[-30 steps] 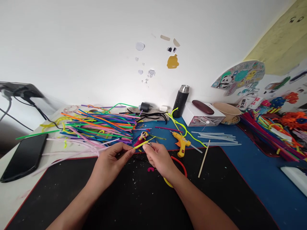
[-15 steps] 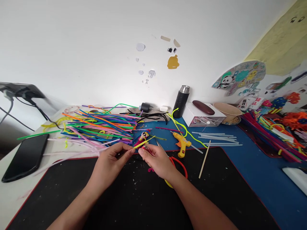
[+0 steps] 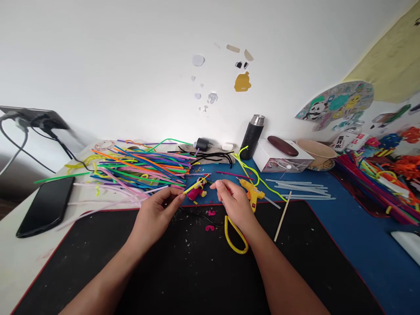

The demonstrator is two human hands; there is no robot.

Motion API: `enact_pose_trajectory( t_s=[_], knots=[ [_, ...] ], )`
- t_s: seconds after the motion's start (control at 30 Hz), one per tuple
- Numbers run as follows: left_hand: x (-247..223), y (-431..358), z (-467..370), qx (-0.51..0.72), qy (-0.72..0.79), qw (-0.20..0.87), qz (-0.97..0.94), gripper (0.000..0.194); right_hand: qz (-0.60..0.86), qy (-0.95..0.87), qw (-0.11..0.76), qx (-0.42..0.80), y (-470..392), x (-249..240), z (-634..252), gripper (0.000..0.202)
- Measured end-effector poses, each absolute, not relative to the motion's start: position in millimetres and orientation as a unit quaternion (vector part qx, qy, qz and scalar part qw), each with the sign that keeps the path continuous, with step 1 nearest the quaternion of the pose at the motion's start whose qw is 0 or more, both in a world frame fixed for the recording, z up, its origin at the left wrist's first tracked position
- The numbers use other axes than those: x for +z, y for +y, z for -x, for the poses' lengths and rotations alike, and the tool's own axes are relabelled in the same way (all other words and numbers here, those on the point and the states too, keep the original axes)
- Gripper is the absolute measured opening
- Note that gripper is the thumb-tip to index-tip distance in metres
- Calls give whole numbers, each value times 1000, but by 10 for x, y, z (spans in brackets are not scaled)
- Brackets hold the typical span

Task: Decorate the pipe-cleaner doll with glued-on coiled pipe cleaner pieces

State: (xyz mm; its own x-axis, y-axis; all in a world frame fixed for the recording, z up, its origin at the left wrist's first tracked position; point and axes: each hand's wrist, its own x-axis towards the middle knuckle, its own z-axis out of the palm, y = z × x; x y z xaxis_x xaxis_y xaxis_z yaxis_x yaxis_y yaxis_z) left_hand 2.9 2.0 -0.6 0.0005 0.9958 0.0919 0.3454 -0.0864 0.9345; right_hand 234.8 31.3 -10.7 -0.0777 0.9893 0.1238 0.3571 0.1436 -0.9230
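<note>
Between the thumb and forefinger of my left hand (image 3: pixel 159 212), a thin yellow strip (image 3: pixel 197 183), like a pipe cleaner, slants up to the right. Just behind it lies a small doll (image 3: pixel 196 192) with a magenta body and yellow parts. My right hand (image 3: pixel 234 201) is apart from the strip, fingers curled and thumb pressed to the forefinger; whatever they pinch, if anything, is hidden. Below that hand shows a yellow loop handle (image 3: pixel 236 251), its other end covered. Two small magenta curled pieces (image 3: pixel 209 228) rest on the black mat (image 3: pixel 183 280).
A yellow glue gun (image 3: pixel 252 192) is right behind my right hand, with clear glue sticks (image 3: pixel 302 188) and a wooden stick (image 3: pixel 282 216) beyond. Many coloured pipe cleaners (image 3: pixel 144 166) lie left. A phone (image 3: pixel 46 208), black flask (image 3: pixel 252 138) and white box (image 3: pixel 282 157) stand around.
My right hand has drawn away from the yellow strip to the right, uncovering the doll and magenta pieces. My left hand still holds the strip. The view has shifted slightly.
</note>
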Motion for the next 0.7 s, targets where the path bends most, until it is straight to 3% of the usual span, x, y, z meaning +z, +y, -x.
enact_pose_trajectory(
  t_s=[0.33,0.53,0.7],
  knots=[
    [-26,27,-27,429,557,384,-599,38,561,-697,361,263,366,-94,-2405,22],
    [-8,11,-40,426,571,384,-588,40,576,-714,345,199,399,-44,-2481,47],
    [14,-2,-55,412,574,383,-595,39,582,-715,337,192,392,-61,-2479,52]
  ],
)
